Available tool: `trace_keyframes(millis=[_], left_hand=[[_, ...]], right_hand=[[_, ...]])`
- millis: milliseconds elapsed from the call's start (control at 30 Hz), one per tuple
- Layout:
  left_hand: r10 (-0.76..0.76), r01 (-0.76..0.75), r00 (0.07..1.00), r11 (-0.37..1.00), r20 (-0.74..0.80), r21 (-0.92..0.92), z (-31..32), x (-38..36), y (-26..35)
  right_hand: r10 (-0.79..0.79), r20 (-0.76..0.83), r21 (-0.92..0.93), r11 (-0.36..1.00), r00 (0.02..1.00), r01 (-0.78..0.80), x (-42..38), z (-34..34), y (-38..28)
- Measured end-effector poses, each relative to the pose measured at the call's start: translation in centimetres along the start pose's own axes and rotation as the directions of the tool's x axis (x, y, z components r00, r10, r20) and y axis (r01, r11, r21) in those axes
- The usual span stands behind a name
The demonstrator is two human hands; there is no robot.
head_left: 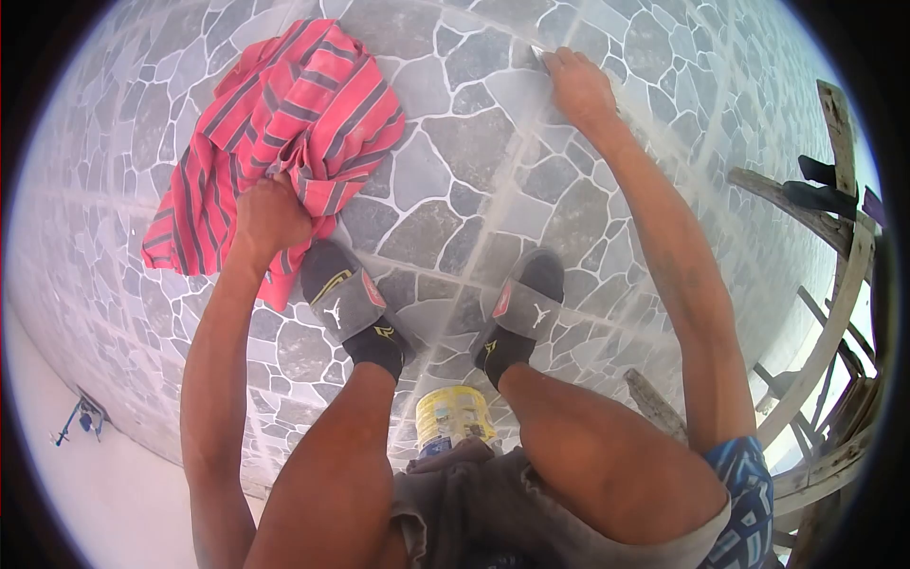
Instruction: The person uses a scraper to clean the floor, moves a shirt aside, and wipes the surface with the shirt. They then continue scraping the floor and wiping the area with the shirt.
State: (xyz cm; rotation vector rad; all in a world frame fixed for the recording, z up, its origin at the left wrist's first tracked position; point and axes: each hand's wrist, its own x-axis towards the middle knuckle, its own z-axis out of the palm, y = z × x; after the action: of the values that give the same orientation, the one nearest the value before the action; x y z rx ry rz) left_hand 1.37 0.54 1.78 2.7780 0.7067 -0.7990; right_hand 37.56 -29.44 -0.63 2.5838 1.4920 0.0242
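A bunched red cloth with dark stripes (327, 109) lies on the stone-patterned tile floor (455, 152) at the left. My left hand (272, 214) is closed on a fold near its lower edge. Farther out on the right, my right hand (578, 87) is pressed low against the tiles, its fingers closed around a small flat-bladed tool (539, 57). Only a thin, light tip of that tool shows; the fingers hide the rest. Pale grout lines and a whitish film run across the tiles around this hand.
Below me stands a yellow bucket (455, 413), between my feet in grey slide sandals (346, 302). Rough wooden pieces (791, 204) form a frame along the right, with dark items on it. A small blue object (85, 415) is by the pale area at lower left.
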Motion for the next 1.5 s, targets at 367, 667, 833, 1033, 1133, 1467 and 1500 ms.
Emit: trace_keyframes(millis=[367, 667, 833, 1033, 1133, 1467, 1500], left_hand=[[0.029, -0.029, 0.999, 0.999, -0.014, -0.016, 0.9, 0.4, -0.4], [0.011, -0.010, 1.000, 1.000, -0.012, 0.026, 0.6, 0.3, -0.2], [0.016, -0.016, 1.000, 1.000, -0.025, 0.004, 0.7, 0.2, -0.2], [0.028, -0.028, 0.999, 0.999, -0.035, 0.016, 0.4, 0.1, -0.5], [0.023, -0.024, 0.999, 1.000, -0.042, -0.014, 0.6, 0.1, -0.2], [0.039, -0.039, 0.998, 0.999, -0.055, 0.005, 0.9, 0.1, -0.4], [0.043, -0.042, 0.997, 0.999, -0.056, 0.008, 0.6, 0.0, -0.3]], right_hand=[[-0.022, 0.002, 0.006, 1.000, 1.000, 0.022, -0.9, 0.2, -0.1], [0.003, -0.005, 0.000, 1.000, 1.000, -0.003, -0.3, 0.1, -0.8], [-0.039, 0.035, 0.003, 0.999, 0.999, 0.039, 0.6, -0.3, -0.3], [-0.046, 0.022, 0.042, 0.998, 0.999, 0.046, 0.8, -0.2, -0.9], [-0.042, 0.026, 0.037, 0.998, 0.999, 0.041, 0.9, -0.4, -0.1], [-0.016, 0.036, 0.044, 0.999, 0.999, 0.015, 1.2, -0.4, -0.5], [0.006, 0.033, 0.059, 0.998, 0.999, -0.008, 1.4, -0.4, -0.6]])
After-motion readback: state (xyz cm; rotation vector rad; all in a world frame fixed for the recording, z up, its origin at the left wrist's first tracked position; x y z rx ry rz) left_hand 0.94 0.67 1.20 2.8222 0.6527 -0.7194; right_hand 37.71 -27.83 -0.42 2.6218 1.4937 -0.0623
